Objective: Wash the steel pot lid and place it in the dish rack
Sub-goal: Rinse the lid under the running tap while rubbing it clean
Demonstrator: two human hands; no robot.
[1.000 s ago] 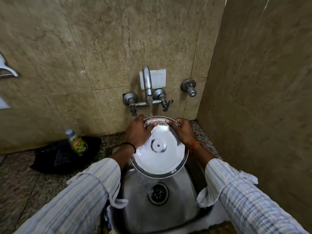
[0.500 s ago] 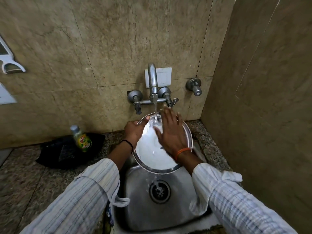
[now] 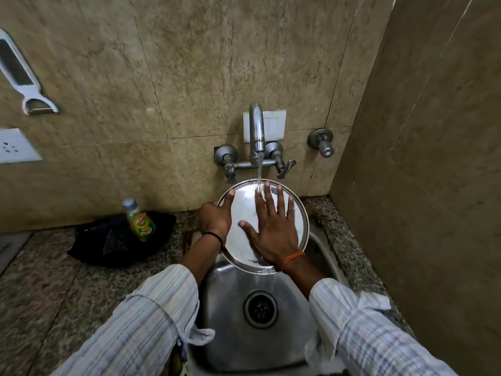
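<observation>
A round steel pot lid (image 3: 242,213) is held tilted over the steel sink (image 3: 233,321), under water running from the wall tap (image 3: 257,131). My left hand (image 3: 215,217) grips the lid's left rim, thumb on its face. My right hand (image 3: 271,226) lies flat on the lid's face with fingers spread, and the stream lands at its fingertips. The right half of the lid is partly hidden under that hand. No dish rack is in view.
A green-labelled bottle (image 3: 138,221) stands on a black cloth (image 3: 116,240) on the granite counter (image 3: 54,289) left of the sink. A peeler (image 3: 24,80) hangs on the left wall. A tiled side wall (image 3: 423,185) closes in on the right.
My right hand left the lid's far rim and now lies flat across its face, sliding a little lower. The lid tilted up toward the tap. My left hand kept its grip.
</observation>
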